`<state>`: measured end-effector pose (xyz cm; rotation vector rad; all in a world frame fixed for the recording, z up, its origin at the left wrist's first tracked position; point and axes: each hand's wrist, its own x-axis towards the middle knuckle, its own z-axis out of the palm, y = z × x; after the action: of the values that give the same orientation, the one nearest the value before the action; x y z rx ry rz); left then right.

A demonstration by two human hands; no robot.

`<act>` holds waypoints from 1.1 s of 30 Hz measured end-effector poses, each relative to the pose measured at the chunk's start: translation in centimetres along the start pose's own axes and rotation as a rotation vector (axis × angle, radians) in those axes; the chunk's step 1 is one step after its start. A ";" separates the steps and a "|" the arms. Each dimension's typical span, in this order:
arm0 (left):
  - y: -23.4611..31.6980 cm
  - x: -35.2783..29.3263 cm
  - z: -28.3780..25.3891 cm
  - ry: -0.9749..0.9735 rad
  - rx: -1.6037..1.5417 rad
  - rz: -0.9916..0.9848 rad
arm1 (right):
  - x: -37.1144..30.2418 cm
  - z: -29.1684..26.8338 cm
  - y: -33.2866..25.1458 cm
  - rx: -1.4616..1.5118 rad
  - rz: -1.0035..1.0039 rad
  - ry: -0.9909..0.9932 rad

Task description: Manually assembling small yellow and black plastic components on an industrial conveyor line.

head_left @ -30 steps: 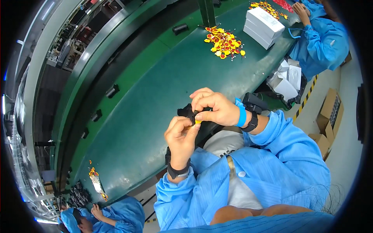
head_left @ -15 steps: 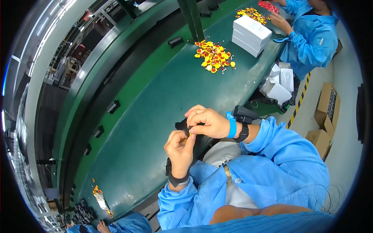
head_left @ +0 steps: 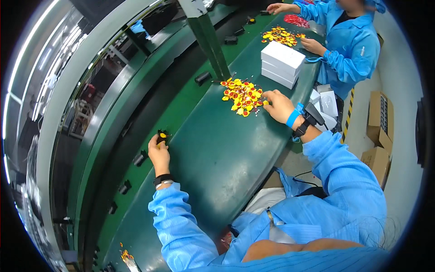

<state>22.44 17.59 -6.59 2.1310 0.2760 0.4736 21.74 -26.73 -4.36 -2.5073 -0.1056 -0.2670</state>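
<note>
At the far edge of the table, my left hand (head_left: 158, 156) is closed around a small black part (head_left: 162, 133) with a yellow piece on it, over the green belt. The fingers hide some of that part. Farther right, my right hand (head_left: 279, 107) reaches to the near right edge of a pile of yellow and red tag-like pieces (head_left: 243, 95). Its thumb and fingers are bent together, with a yellow piece (head_left: 266, 103) at the tips. Small pale bits and dark strands lie among the pile.
A green post (head_left: 210, 45) rises behind the pile. White boxes (head_left: 283, 59) are stacked to its right. Several black parts (head_left: 140, 157) sit along the green belt (head_left: 179, 106). A co-worker in blue (head_left: 349, 45) handles more pieces at the far right. Cartons (head_left: 380, 122) stand on the floor.
My hands were together over the near table edge and have parted. The left went forward to the belt with the black part; the right went to the pile. The view has shifted.
</note>
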 end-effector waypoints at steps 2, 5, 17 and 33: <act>-2.0 2.0 1.0 -0.056 -0.088 -0.072 | -0.3 -0.1 1.1 -0.034 0.036 -0.050; -2.3 3.2 1.4 -0.024 -0.100 0.005 | 0.3 -0.1 1.2 -0.034 0.023 -0.079; -0.4 0.2 0.6 0.019 0.310 0.056 | 1.1 -0.2 0.6 -0.262 -0.081 -0.009; 16.3 -17.8 2.6 -0.524 -0.622 -0.215 | -5.3 -1.9 -5.7 1.302 -0.015 -0.308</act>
<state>7.83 -0.02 1.43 1.5194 0.0423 -0.1279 15.51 -23.25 -0.73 -1.2275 -0.3043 0.1672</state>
